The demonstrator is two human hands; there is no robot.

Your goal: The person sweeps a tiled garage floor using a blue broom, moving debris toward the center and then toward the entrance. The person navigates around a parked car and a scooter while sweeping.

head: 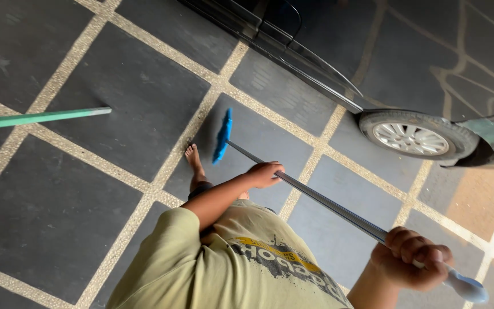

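I hold a long-handled brush with both hands. Its blue head (222, 137) rests on the dark floor just beyond my bare foot (194, 165). The grey metal handle (327, 203) runs diagonally down to the right and ends in a pale blue grip (469, 288). My left hand (265, 174) is closed on the handle's middle, arm stretched forward. My right hand (411, 264) is closed on the handle near its grip end. My olive shirt (230, 263) fills the bottom of the view.
A dark car stands at the upper right, its side sill (293, 57) and a wheel with a silver rim (411, 137) close to the brush. A green pole (41, 117) reaches in from the left edge. The floor (58, 200) is dark slabs with pale pebbled strips.
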